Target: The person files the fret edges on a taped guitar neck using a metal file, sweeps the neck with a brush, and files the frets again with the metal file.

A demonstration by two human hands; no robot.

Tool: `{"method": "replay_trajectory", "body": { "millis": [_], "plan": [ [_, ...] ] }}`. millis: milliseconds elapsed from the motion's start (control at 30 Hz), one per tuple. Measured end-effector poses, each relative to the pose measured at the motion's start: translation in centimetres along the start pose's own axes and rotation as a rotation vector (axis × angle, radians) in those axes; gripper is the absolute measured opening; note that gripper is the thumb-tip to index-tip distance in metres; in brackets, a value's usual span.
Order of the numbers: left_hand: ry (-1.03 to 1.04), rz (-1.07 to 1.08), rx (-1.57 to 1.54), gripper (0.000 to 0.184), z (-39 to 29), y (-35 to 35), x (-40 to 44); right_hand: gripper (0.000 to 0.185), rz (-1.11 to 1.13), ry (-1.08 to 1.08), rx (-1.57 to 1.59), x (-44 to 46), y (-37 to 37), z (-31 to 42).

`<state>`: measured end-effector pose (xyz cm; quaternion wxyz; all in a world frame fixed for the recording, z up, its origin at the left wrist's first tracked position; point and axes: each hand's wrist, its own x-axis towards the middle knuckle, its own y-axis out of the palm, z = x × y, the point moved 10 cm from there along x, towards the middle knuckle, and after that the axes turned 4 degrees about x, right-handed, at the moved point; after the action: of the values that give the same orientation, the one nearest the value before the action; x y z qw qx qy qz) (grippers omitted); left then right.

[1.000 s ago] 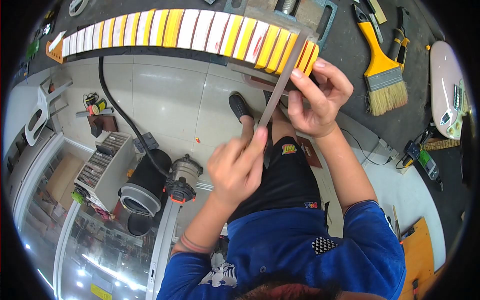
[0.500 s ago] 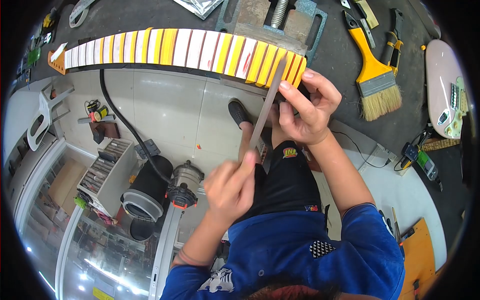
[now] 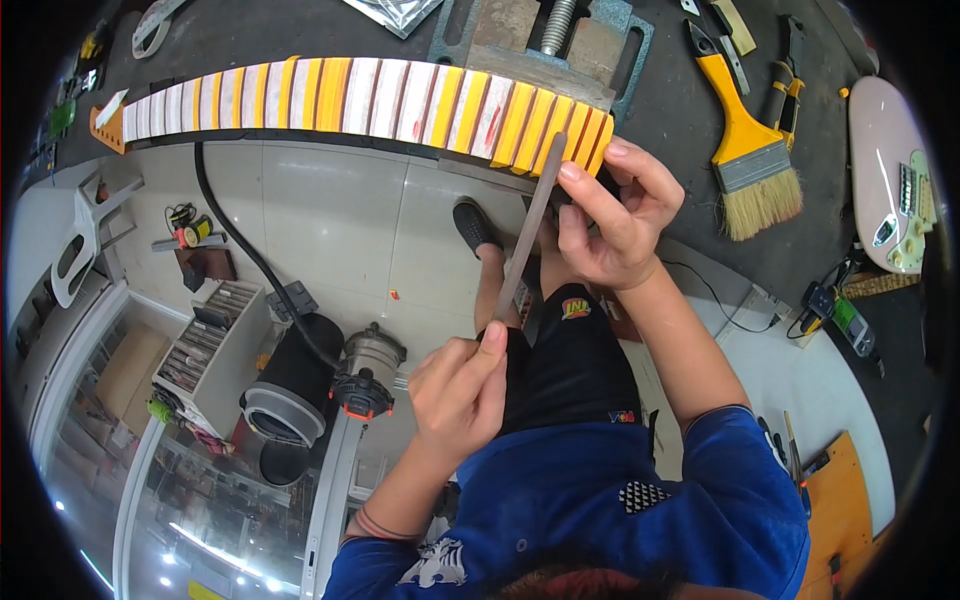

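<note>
File [image 3: 531, 225] pinched at its lower end, I see, between the thumb and curled fingers of the left hand [image 3: 460, 390]; its tip lies over the yellow-striped end of the guitar neck [image 3: 385, 98]. Right hand [image 3: 625, 220] now: fingers loosely spread at that same end, one fingertip just beside the file. Neck runs along the worktop [image 3: 280, 32] edge, and past it I've got the vise [image 3: 510, 30], brush [image 3: 747, 135] off right.

Your left hand [image 3: 460, 385] holds a file [image 3: 528, 235] over the guitar neck [image 3: 389, 100] (yellow and white) — right hand [image 3: 625, 215] at the neck's end.
</note>
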<state>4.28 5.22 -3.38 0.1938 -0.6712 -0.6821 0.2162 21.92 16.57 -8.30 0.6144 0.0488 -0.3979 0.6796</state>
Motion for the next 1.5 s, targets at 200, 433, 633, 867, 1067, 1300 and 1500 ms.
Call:
{"method": "replay_trajectory", "body": {
  "millis": [200,433,633,867,1067,1300,1500],
  "plan": [
    [0.028,-0.028,0.011,0.053,-0.6,2.3,8.9,0.056,-0.064,-0.015,-0.002,-0.2,0.1,-0.1],
    [0.037,-0.015,0.072,0.051,1.3,0.6,-1.0,0.054,-0.014,-0.006,0.011,-0.1,0.1,-0.2],
    [0.113,-0.063,0.065,0.053,-1.0,2.3,8.8,0.055,-0.032,-0.021,-0.002,-0.4,0.1,-0.2],
    [0.132,-0.051,0.097,0.053,1.9,0.5,-2.6,0.052,0.069,-0.045,-0.026,-0.2,0.3,0.3],
    [-0.035,-0.065,-0.241,0.047,3.8,-0.7,-5.6,0.056,0.039,-0.056,0.01,-0.3,0.4,0.2],
    [-0.057,-0.001,-0.355,0.049,5.4,0.7,-3.5,0.063,-0.03,-0.031,0.02,-0.5,0.2,0.0],
    [-0.072,0.015,-0.396,0.049,6.2,1.3,-3.3,0.056,0.017,-0.086,-0.026,-0.6,0.5,0.0]
  ]
}}
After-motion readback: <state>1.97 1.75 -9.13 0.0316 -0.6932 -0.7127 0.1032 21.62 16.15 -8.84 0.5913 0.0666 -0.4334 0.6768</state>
